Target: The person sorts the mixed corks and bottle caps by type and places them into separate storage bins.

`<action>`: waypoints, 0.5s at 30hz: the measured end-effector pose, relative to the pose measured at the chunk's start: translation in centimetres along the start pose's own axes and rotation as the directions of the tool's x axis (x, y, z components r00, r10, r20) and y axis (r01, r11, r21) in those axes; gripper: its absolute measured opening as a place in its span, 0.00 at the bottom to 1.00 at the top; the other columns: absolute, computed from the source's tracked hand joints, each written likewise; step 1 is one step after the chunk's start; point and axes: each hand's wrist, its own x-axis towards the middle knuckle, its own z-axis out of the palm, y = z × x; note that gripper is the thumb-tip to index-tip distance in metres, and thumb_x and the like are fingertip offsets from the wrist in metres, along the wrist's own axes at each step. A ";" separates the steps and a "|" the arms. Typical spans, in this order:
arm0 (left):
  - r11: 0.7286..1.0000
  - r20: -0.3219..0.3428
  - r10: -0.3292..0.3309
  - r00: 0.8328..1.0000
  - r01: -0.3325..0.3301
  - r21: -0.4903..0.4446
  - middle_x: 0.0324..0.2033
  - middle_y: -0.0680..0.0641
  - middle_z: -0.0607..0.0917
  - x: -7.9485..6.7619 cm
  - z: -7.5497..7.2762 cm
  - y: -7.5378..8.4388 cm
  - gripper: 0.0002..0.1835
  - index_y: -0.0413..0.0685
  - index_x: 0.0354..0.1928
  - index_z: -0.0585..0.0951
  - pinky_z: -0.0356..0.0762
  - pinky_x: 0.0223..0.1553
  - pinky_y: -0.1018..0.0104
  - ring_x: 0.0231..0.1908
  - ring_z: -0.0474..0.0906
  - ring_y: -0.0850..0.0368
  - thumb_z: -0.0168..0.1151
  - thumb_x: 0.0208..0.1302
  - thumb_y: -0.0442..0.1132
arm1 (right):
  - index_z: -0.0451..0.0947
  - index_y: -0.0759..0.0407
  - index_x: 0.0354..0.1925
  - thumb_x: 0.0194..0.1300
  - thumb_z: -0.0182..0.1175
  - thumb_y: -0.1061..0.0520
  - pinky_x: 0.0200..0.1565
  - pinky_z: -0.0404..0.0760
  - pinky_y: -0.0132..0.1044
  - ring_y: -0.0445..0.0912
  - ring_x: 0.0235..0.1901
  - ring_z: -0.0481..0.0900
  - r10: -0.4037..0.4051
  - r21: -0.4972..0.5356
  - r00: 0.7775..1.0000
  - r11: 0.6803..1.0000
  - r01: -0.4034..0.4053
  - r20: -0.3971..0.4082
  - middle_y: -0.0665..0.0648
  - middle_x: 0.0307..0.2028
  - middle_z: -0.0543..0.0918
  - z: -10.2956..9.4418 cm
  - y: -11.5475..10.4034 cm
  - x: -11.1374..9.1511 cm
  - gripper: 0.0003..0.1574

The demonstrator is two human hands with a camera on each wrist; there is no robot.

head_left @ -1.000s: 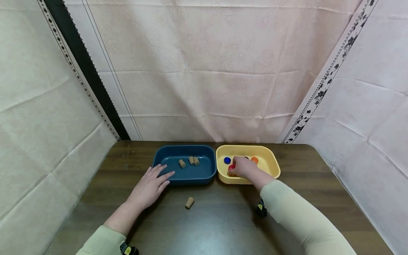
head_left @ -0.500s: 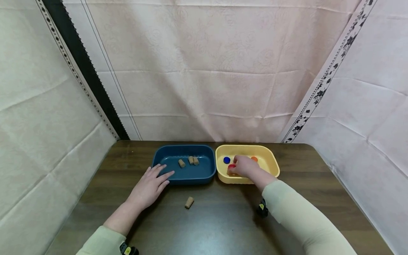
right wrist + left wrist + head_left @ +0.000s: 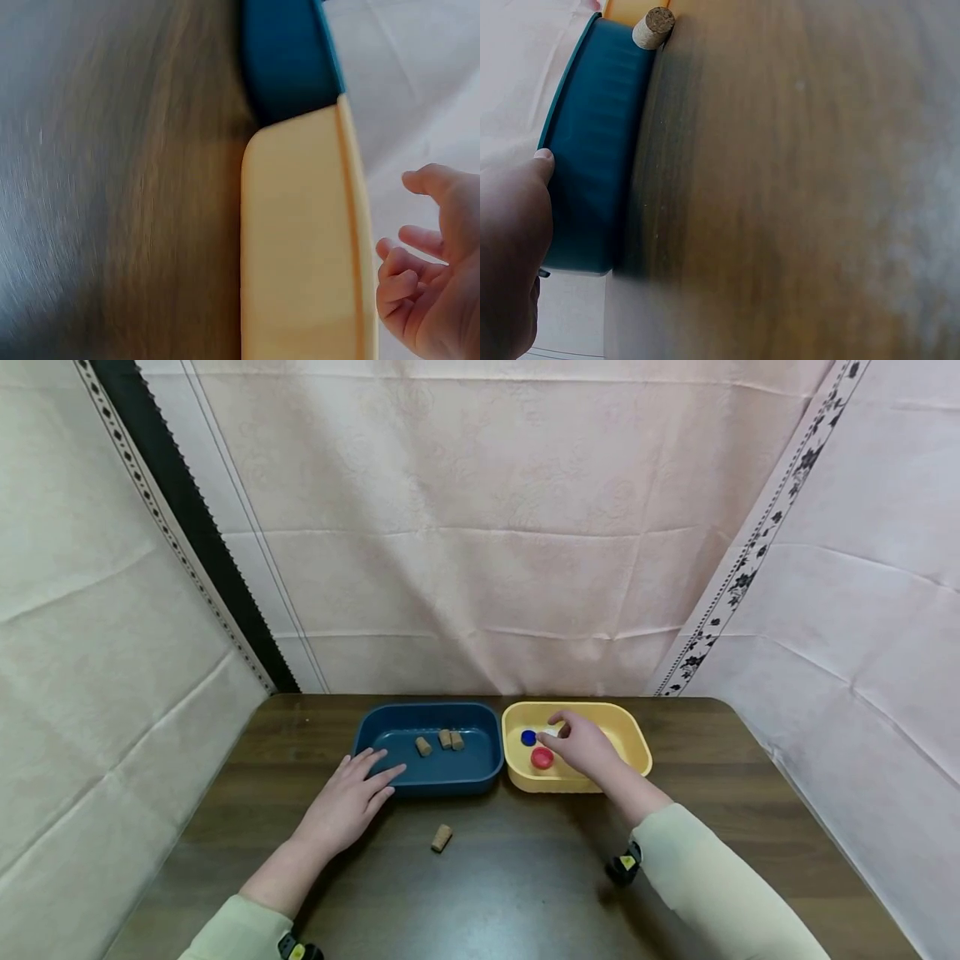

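Observation:
My left hand (image 3: 351, 797) lies with spread fingers over the near left corner of the blue tray (image 3: 375, 722); in the left wrist view its thumb (image 3: 544, 156) is at the rim. Several corks (image 3: 445, 739) lie inside. My right hand (image 3: 588, 747) is over the yellow tray (image 3: 517, 714), thumb and forefinger apart and holding nothing. Under them a white piece (image 3: 551, 732) partly shows. A red round cap-like piece (image 3: 542, 757) and a blue one (image 3: 528, 737) lie left of the hand. The right wrist view shows the other fingers (image 3: 397, 292) loosely curled.
A single cork (image 3: 442, 837) lies on the brown wooden table (image 3: 510, 893) in front of the blue tray. Both trays stand side by side near the table's far edge. Pale cloth (image 3: 480, 527) hangs behind and at both sides.
My right hand has come away from the red piece, which now lies uncovered in the yellow tray, and its fingers have parted. The orange piece is now hidden. My left hand has stayed put.

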 end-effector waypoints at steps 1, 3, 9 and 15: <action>1.000 0.000 -0.003 1.000 0.003 -0.001 0.72 0.44 0.66 -0.1 0.0 0.0 0.23 0.65 0.69 0.73 0.45 0.72 0.39 0.74 0.52 0.43 0.54 0.75 0.51 | 0.76 0.56 0.57 0.65 0.65 0.39 0.37 0.76 0.41 0.51 0.35 0.75 -0.012 0.034 1.000 0.999 0.012 -0.014 0.57 0.38 0.80 0.0 -0.2 -0.3 0.31; 1.000 0.001 -0.007 1.000 0.007 -0.008 0.72 0.44 0.66 -0.2 0.0 -0.1 0.23 0.65 0.70 0.73 0.45 0.72 0.39 0.74 0.52 0.42 0.54 0.75 0.51 | 0.76 0.56 0.57 0.65 0.65 0.42 0.35 0.75 0.40 0.50 0.34 0.75 -0.035 0.096 0.999 0.995 0.039 -0.038 0.57 0.36 0.79 0.0 -0.5 -0.9 0.29; 1.000 0.000 0.003 1.000 -0.003 0.000 0.72 0.44 0.66 -0.3 0.1 -0.1 0.23 0.65 0.70 0.72 0.46 0.72 0.39 0.74 0.52 0.42 0.54 0.75 0.51 | 0.78 0.57 0.54 0.65 0.67 0.45 0.33 0.77 0.37 0.49 0.34 0.76 -0.085 0.234 0.995 0.967 0.096 -0.056 0.56 0.35 0.80 0.8 -0.5 -3.8 0.25; 1.000 0.001 0.016 1.000 -0.016 0.022 0.72 0.44 0.66 -0.1 0.0 -0.1 0.23 0.65 0.69 0.73 0.46 0.72 0.39 0.74 0.52 0.43 0.55 0.74 0.51 | 0.80 0.54 0.51 0.65 0.68 0.49 0.30 0.78 0.36 0.52 0.30 0.77 -0.072 0.342 0.997 0.937 0.068 -0.003 0.54 0.32 0.79 2.3 0.5 -7.4 0.19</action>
